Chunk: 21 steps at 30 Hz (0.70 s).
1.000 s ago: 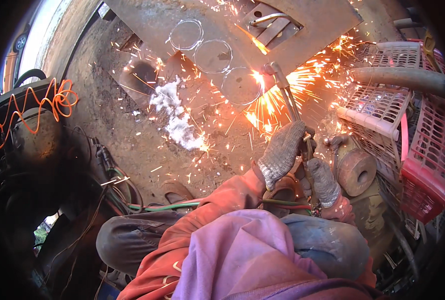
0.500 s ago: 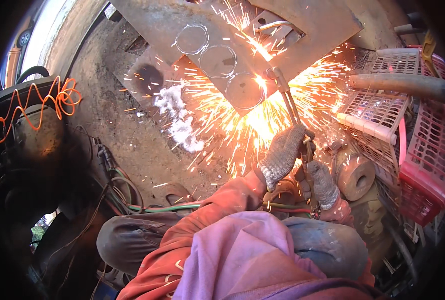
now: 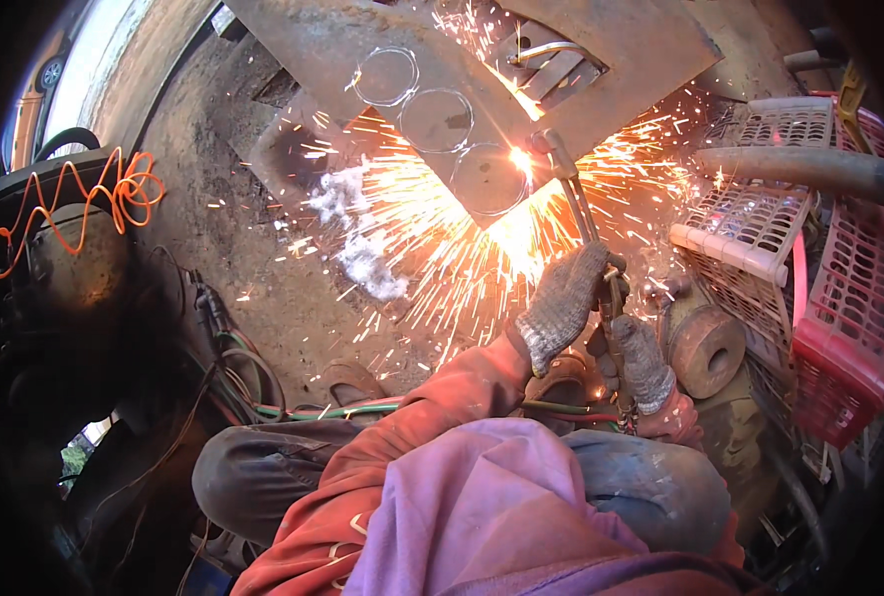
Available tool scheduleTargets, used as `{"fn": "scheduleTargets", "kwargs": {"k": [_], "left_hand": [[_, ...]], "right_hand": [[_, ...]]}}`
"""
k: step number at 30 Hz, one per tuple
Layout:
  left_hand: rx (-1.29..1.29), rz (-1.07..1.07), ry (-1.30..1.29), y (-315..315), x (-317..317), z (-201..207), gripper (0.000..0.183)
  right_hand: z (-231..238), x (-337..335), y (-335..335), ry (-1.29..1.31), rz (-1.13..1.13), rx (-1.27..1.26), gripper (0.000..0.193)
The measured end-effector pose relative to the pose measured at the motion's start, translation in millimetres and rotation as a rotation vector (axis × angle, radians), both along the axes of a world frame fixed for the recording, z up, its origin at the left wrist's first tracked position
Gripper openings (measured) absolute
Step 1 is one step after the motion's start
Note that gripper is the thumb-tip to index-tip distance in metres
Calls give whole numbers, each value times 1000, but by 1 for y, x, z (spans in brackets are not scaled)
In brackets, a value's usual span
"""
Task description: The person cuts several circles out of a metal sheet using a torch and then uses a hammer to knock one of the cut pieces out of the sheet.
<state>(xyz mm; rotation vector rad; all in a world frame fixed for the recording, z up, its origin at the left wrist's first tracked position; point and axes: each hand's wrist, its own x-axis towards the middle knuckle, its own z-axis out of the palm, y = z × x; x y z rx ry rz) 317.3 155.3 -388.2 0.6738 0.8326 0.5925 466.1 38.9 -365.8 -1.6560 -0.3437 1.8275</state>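
Observation:
Both my hands wear grey knitted gloves and are closed on a gas cutting torch (image 3: 583, 214). My left hand (image 3: 565, 303) wraps the torch's tubes farther forward. Nearer my knee, my right hand (image 3: 644, 364) grips the handle end. The torch head points at a steel plate (image 3: 561, 104), where a bright spot glows on the edge of a chalk circle (image 3: 491, 181). Two more chalk circles are drawn on the plate in a row toward the far left. Sparks spray out below the plate, and glare hides part of its near edge.
Pink and red plastic crates (image 3: 750, 228) stand at the right, with a thick pipe (image 3: 800, 171) across them. A round metal roller (image 3: 708, 351) sits beside my right hand. Green and red hoses (image 3: 332, 411) cross before my knees. An orange coiled hose (image 3: 74, 214) hangs at the left.
The glowing cutting spot and torch head have shifted very slightly to the right along the chalk line. The spark spray has changed shape. Both hands keep their hold.

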Motion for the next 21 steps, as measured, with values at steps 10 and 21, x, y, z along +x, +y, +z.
{"fn": "scheduleTargets", "kwargs": {"k": [10,21], "left_hand": [[-43,-22,-91,-3,10,-15,50],[0,4,-117,-4,10,-25,51]], "right_hand": [[5,5,0,-32,9,-39,44],[1,3,5,-23,18,-30,42]]}}
